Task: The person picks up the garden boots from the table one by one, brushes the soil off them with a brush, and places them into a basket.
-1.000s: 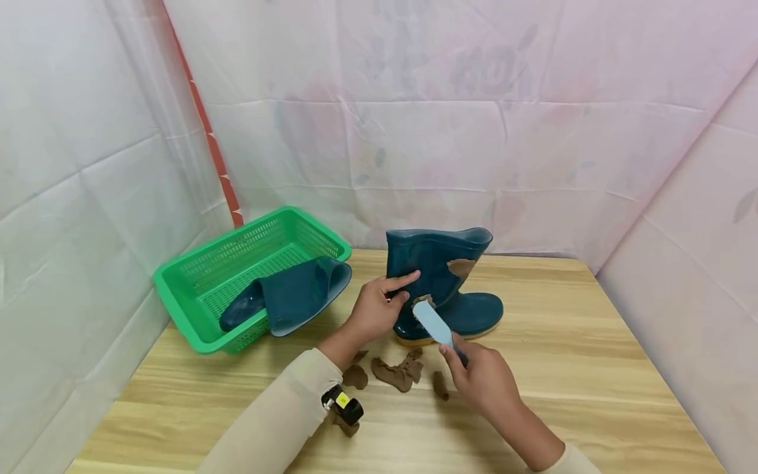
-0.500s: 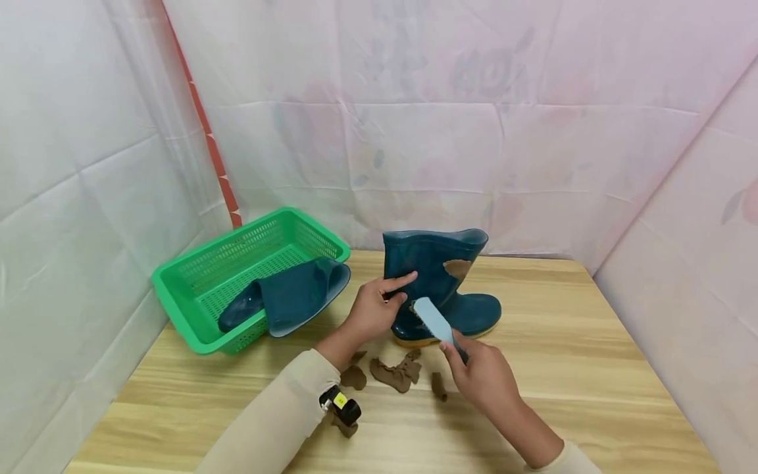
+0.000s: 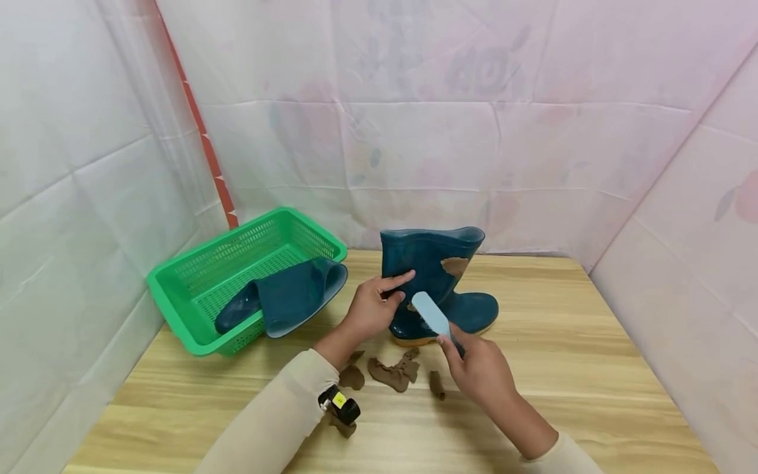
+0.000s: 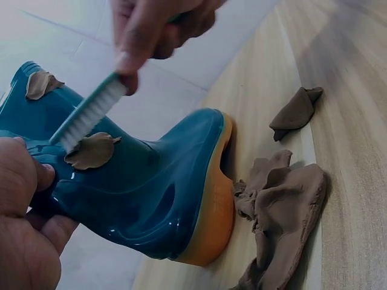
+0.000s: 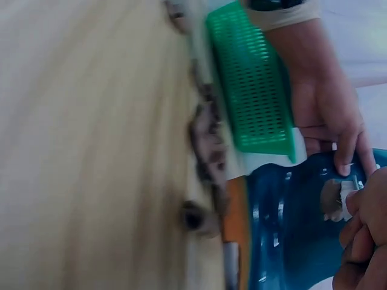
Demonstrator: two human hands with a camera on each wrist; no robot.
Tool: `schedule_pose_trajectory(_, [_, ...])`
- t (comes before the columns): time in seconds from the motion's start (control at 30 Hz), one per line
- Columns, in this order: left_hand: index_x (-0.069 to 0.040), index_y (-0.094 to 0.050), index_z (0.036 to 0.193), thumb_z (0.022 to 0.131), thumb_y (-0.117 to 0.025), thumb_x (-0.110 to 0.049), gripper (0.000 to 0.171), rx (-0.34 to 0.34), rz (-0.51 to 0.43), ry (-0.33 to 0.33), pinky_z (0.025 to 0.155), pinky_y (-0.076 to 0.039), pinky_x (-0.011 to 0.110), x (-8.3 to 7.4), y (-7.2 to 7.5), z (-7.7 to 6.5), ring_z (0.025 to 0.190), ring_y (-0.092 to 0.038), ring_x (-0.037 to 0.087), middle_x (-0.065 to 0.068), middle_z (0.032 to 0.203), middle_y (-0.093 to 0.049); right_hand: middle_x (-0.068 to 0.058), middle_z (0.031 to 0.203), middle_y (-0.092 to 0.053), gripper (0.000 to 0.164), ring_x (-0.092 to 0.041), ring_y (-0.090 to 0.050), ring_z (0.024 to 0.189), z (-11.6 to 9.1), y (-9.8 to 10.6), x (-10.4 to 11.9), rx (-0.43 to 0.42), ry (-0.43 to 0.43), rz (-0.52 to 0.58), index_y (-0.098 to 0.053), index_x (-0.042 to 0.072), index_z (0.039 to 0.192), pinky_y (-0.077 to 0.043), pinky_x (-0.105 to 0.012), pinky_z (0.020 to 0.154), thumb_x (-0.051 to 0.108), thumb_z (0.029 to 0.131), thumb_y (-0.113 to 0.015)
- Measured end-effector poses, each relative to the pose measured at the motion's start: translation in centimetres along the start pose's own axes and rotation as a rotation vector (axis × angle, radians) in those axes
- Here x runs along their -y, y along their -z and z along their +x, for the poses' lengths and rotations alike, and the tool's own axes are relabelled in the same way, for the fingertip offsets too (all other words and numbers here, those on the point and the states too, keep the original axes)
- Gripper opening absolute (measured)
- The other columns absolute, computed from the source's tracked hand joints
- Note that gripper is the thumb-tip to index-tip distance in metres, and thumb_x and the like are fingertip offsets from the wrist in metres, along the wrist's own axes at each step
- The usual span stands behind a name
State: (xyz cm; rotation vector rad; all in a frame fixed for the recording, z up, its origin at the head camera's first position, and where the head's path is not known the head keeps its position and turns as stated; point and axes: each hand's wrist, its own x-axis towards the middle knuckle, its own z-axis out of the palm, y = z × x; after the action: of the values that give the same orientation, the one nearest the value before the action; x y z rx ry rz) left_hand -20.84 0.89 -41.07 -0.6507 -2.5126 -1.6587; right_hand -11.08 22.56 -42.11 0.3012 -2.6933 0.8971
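A dark teal rain boot (image 3: 423,257) stands on the table, toe to the right, with an orange sole (image 4: 214,223). My left hand (image 3: 373,308) grips the back of its lower shaft, thumb and fingers on the rubber. In my right hand (image 3: 484,372) is a scrubbing brush (image 3: 431,314) with a pale blue back. Its white bristles (image 4: 92,116) are at a brown clay-like patch (image 4: 94,151) on the boot's ankle. Another brown patch (image 3: 454,266) sticks to the shaft higher up.
A green perforated basket (image 3: 177,329) stands at the left, a second teal boot (image 3: 296,296) leaning over its rim. Brown clay-like pieces (image 3: 393,374) lie on the wooden table (image 3: 592,368) before the boot. White cloth walls (image 3: 426,145) surround the table.
The brush has shifted slightly up across the ankle patch, which now shows at the brush's left instead of above its tip. My left hand keeps its hold on the boot.
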Motion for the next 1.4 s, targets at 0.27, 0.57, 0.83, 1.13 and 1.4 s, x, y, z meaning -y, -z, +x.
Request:
schedule_pose_trajectory(0.27, [-0.038,-0.064,0.14,0.103,-0.063,-0.006,0.049,-0.013,0.011,-0.04,0.05,-0.039,0.028,0.0,0.0,0.4,0.059,-0.045,0.02,0.001,0.142,-0.059,0.015,0.059,-0.05,0.041,-0.001,-0.038,0.044,-1.2,0.7,0.1,0.014,0.011,0.009,-0.069,-0.004,0.129,-0.035,-0.025,0.042,0.025,0.1,-0.07])
schedule_pose_trajectory(0.57, [-0.036,-0.065,0.14,0.102,-0.064,-0.005,0.049,-0.022,-0.019,-0.009,0.053,-0.039,0.027,0.3,-0.2,0.3,0.058,-0.044,0.018,-0.005,0.144,-0.058,0.009,0.059,-0.055,0.043,-0.004,-0.036,0.041,0.5,0.5,0.3,-0.026,0.028,0.0,-0.068,-0.004,0.132,-0.033,-0.026,0.04,0.027,0.103,-0.066])
schedule_pose_trajectory(0.83, [-0.037,-0.064,0.14,0.102,-0.063,-0.005,0.049,-0.014,-0.034,-0.013,0.05,-0.039,0.028,0.3,0.0,0.4,0.054,-0.041,0.018,-0.001,0.144,-0.058,0.013,0.054,-0.044,0.041,-0.004,-0.037,0.043,-1.5,-0.1,-0.9,0.085,-0.061,-0.017,-0.069,-0.002,0.131,-0.034,-0.025,0.042,0.025,0.1,-0.07])
schedule_pose_trajectory(1.13, [-0.034,-0.064,0.14,0.102,-0.063,-0.004,0.048,-0.016,-0.046,-0.011,0.05,-0.037,0.026,0.3,0.3,0.5,0.05,-0.038,0.016,-0.002,0.145,-0.058,0.012,0.062,-0.055,0.04,0.0,-0.037,0.043,-0.5,1.1,0.5,-0.073,0.076,0.047,-0.069,-0.007,0.128,-0.034,-0.024,0.039,0.021,0.1,-0.07])
schedule_pose_trajectory(1.4, [-0.037,-0.064,0.14,0.103,-0.063,-0.006,0.048,-0.01,-0.039,0.004,0.052,-0.037,0.028,0.2,0.0,0.3,0.051,-0.037,0.015,-0.002,0.144,-0.058,0.009,0.058,-0.05,0.042,-0.004,-0.035,0.041,-0.2,1.3,0.4,-0.079,0.006,0.034,-0.068,-0.007,0.129,-0.032,-0.026,0.039,0.024,0.101,-0.069])
